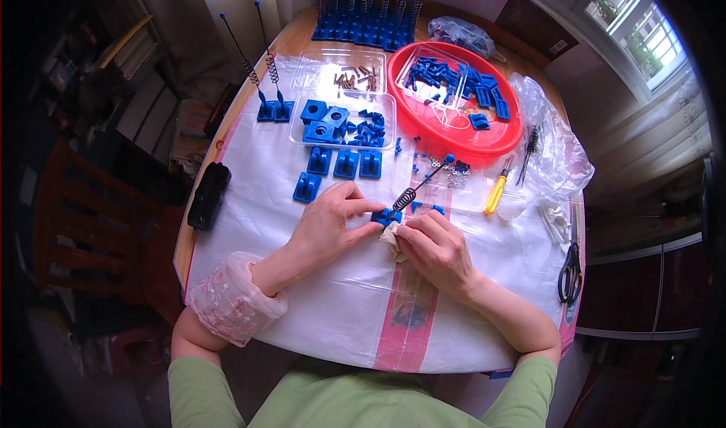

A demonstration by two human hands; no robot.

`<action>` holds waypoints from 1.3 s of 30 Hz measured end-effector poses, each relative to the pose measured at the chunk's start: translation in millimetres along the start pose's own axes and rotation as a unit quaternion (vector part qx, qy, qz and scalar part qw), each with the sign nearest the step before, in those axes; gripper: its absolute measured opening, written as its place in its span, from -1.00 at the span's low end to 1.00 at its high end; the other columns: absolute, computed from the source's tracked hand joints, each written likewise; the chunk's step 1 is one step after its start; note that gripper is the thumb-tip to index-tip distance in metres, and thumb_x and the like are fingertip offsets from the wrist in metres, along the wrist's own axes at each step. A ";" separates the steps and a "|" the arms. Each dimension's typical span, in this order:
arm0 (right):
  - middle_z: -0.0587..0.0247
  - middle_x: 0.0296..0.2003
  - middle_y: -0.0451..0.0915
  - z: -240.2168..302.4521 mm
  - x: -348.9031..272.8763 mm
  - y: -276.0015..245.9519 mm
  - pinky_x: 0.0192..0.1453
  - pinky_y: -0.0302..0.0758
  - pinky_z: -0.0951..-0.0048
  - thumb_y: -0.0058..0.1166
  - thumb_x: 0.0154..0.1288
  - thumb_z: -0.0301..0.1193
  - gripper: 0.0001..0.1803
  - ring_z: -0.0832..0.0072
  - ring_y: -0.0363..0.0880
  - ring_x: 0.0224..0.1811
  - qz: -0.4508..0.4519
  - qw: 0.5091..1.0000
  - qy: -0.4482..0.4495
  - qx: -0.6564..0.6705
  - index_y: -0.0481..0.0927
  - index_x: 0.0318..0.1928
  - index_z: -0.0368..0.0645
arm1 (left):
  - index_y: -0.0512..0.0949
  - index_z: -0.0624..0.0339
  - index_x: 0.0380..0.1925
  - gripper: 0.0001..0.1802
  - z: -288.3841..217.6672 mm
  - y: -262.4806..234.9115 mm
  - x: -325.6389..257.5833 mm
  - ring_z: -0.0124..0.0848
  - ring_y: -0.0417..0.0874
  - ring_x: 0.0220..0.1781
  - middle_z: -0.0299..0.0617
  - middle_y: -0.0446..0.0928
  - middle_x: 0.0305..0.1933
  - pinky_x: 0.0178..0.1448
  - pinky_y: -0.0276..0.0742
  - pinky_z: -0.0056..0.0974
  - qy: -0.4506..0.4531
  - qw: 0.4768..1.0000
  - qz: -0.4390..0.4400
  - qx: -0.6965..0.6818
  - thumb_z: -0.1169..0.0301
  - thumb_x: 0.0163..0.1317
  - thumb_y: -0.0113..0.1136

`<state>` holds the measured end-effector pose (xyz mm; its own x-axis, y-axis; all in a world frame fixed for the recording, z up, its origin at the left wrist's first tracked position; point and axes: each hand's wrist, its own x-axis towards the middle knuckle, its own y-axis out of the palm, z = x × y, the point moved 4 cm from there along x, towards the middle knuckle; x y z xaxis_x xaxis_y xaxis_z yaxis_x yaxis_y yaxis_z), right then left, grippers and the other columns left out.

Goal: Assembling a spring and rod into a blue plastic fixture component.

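Observation:
A small blue plastic base (384, 217) stands on the covered table in front of me. From it a black coil spring (405, 198) leans up to the right, its thin rod ending in a blue knob (449, 159). Thumb and forefinger of my left hand (327, 220) grip the base from its left side. My right hand (441, 252) is closed on a crumpled beige cloth or tissue (392, 237), pressed close to the base's near right side. Several similar blue bases (345, 164) without springs sit just beyond my left hand.
Clear trays hold blue parts (366, 130) and brass-coloured pins (361, 79). A round red tray (505, 142) carries more blue pieces. Finished-looking spring units stand at far left (274, 110) and back (363, 31). At right lie a yellow screwdriver (496, 193) and black scissors (569, 277); a black case (209, 196) lies left.

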<state>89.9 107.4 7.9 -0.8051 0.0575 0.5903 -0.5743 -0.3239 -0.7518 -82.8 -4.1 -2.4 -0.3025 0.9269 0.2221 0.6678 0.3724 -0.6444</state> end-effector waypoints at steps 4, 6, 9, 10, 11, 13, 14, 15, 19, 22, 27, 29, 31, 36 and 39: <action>0.18 -0.27 0.59 -0.4 4.6 -1.2 -0.22 0.61 0.28 0.40 0.15 -0.52 -0.74 0.27 0.60 -0.26 -0.006 1.000 0.000 -0.001 0.66 -0.15 -0.25 | 0.80 0.12 -0.04 -0.66 -1.7 -1.2 -0.5 -0.28 0.63 -0.12 -0.19 0.58 -0.19 -0.04 0.59 -0.25 -0.004 1.000 0.001 0.004 0.40 0.15 0.58; 0.19 -0.27 0.60 -1.5 5.7 -2.1 -0.23 0.61 0.28 0.41 0.14 -0.52 -0.74 0.27 0.61 -0.26 -0.016 1.000 0.000 0.000 0.66 -0.15 -0.25 | 0.81 0.08 -0.04 -0.68 -0.9 -1.1 -0.6 -0.28 0.63 -0.11 -0.20 0.57 -0.20 -0.02 0.59 -0.23 -0.007 1.000 0.002 0.004 0.37 0.17 0.57; 0.19 -0.28 0.60 -2.2 6.6 -3.2 -0.24 0.61 0.28 0.41 0.13 -0.52 -0.73 0.27 0.62 -0.26 -0.017 1.000 0.008 -0.006 0.67 -0.15 -0.25 | 0.83 0.01 -0.03 -0.70 1.2 -0.4 -0.4 -0.28 0.64 -0.11 -0.21 0.57 -0.21 0.01 0.60 -0.20 -0.009 1.000 0.002 0.004 0.31 0.22 0.54; 0.19 -0.28 0.60 -2.2 6.8 -3.4 -0.24 0.61 0.28 0.41 0.13 -0.52 -0.73 0.28 0.61 -0.26 -0.019 1.000 0.008 -0.008 0.67 -0.15 -0.24 | 0.83 0.01 -0.03 -0.70 1.2 -0.3 -0.5 -0.28 0.64 -0.11 -0.21 0.58 -0.21 0.01 0.60 -0.20 -0.010 1.000 0.002 0.004 0.31 0.22 0.54; 0.19 -0.28 0.60 -2.3 7.2 -3.5 -0.25 0.61 0.28 0.41 0.12 -0.52 -0.73 0.28 0.61 -0.26 -0.021 1.000 0.009 -0.011 0.67 -0.15 -0.24 | 0.83 0.01 -0.03 -0.71 1.3 -0.2 -0.5 -0.28 0.65 -0.12 -0.21 0.58 -0.22 0.01 0.60 -0.20 -0.011 1.000 0.002 0.004 0.31 0.23 0.54; 0.19 -0.28 0.60 -2.8 7.7 -3.9 -0.25 0.61 0.28 0.42 0.11 -0.52 -0.73 0.28 0.61 -0.26 -0.024 1.000 0.007 -0.013 0.67 -0.15 -0.24 | 0.83 0.01 -0.04 -0.71 1.1 0.1 -0.2 -0.28 0.65 -0.12 -0.21 0.58 -0.22 0.01 0.60 -0.20 -0.009 1.000 0.003 0.006 0.31 0.22 0.54; 0.19 -0.29 0.60 -3.3 7.8 -4.2 -0.25 0.61 0.28 0.42 0.11 -0.52 -0.73 0.29 0.61 -0.27 -0.024 1.000 0.005 -0.012 0.67 -0.15 -0.24 | 0.83 0.01 -0.04 -0.71 1.1 0.1 -0.2 -0.28 0.65 -0.12 -0.21 0.58 -0.22 0.01 0.60 -0.20 -0.008 1.000 0.003 0.008 0.31 0.22 0.54; 0.19 -0.29 0.60 -3.6 8.0 -4.4 -0.26 0.61 0.29 0.42 0.11 -0.52 -0.72 0.29 0.61 -0.27 -0.024 1.000 0.003 -0.012 0.67 -0.16 -0.24 | 0.83 0.01 -0.04 -0.71 1.2 -0.1 -0.4 -0.28 0.65 -0.12 -0.21 0.58 -0.21 0.01 0.60 -0.20 -0.010 1.000 0.003 0.008 0.31 0.22 0.54; 0.20 -0.31 0.59 -1.0 11.2 -8.5 -0.28 0.59 0.29 0.43 0.10 -0.53 -0.73 0.29 0.61 -0.29 -0.030 0.999 0.004 -0.012 0.66 -0.18 -0.24 | 0.83 0.00 -0.03 -0.70 1.4 -0.3 -0.6 -0.29 0.65 -0.12 -0.21 0.58 -0.21 0.01 0.60 -0.20 -0.012 1.000 0.005 0.008 0.31 0.22 0.54; 0.20 -0.32 0.58 0.5 12.6 -10.8 -0.30 0.58 0.28 0.43 0.10 -0.54 -0.75 0.30 0.59 -0.32 -0.036 0.999 0.003 -0.011 0.65 -0.21 -0.23 | 0.83 -0.01 -0.02 -0.70 2.3 0.1 -0.8 -0.29 0.64 -0.12 -0.21 0.58 -0.20 0.00 0.60 -0.20 -0.013 1.000 0.005 0.006 0.31 0.22 0.54; 0.20 -0.34 0.57 1.9 14.5 -13.9 -0.33 0.56 0.27 0.45 0.11 -0.54 -0.77 0.30 0.58 -0.35 -0.046 0.999 -0.002 -0.007 0.64 -0.25 -0.23 | 0.83 -0.02 -0.01 -0.69 1.4 -0.2 -0.5 -0.29 0.64 -0.12 -0.21 0.57 -0.21 0.00 0.60 -0.20 -0.011 1.000 0.008 0.003 0.31 0.22 0.54; 0.20 -0.34 0.57 2.1 15.2 -14.6 -0.34 0.55 0.28 0.45 0.11 -0.54 -0.77 0.31 0.57 -0.35 -0.047 0.999 -0.003 -0.008 0.64 -0.25 -0.24 | 0.83 -0.03 -0.01 -0.69 0.8 -0.7 -0.5 -0.29 0.64 -0.12 -0.22 0.57 -0.21 0.00 0.59 -0.21 -0.012 1.000 0.009 0.001 0.31 0.22 0.54; 0.20 -0.35 0.57 2.3 15.8 -15.2 -0.34 0.55 0.28 0.45 0.11 -0.54 -0.77 0.31 0.57 -0.36 -0.048 0.999 -0.004 -0.009 0.64 -0.25 -0.24 | 0.83 -0.03 -0.01 -0.69 0.9 -0.7 -0.3 -0.29 0.64 -0.12 -0.22 0.57 -0.21 0.00 0.59 -0.21 -0.010 1.000 0.009 0.003 0.31 0.22 0.54; 0.20 -0.35 0.57 2.9 16.1 -16.2 -0.35 0.54 0.29 0.45 0.11 -0.55 -0.76 0.31 0.57 -0.37 -0.051 0.999 -0.007 -0.011 0.64 -0.24 -0.24 | 0.83 -0.01 -0.01 -0.69 1.2 -0.3 -0.4 -0.29 0.64 -0.12 -0.22 0.58 -0.21 0.00 0.59 -0.21 -0.006 1.000 0.004 0.005 0.30 0.23 0.54; 0.21 -0.36 0.55 3.4 16.2 -17.4 -0.35 0.54 0.29 0.46 0.09 -0.55 -0.75 0.30 0.56 -0.36 -0.052 0.999 -0.003 -0.011 0.63 -0.25 -0.24 | 0.83 -0.01 -0.02 -0.69 1.9 0.1 -0.8 -0.29 0.64 -0.12 -0.22 0.58 -0.21 0.00 0.59 -0.20 -0.007 1.000 0.003 0.005 0.29 0.22 0.54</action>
<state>87.4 110.8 31.6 -0.7399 0.0838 0.6675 -0.6582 -0.2948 -0.6927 -83.8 -4.9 -4.0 -0.3077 0.9287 0.2072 0.6629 0.3654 -0.6535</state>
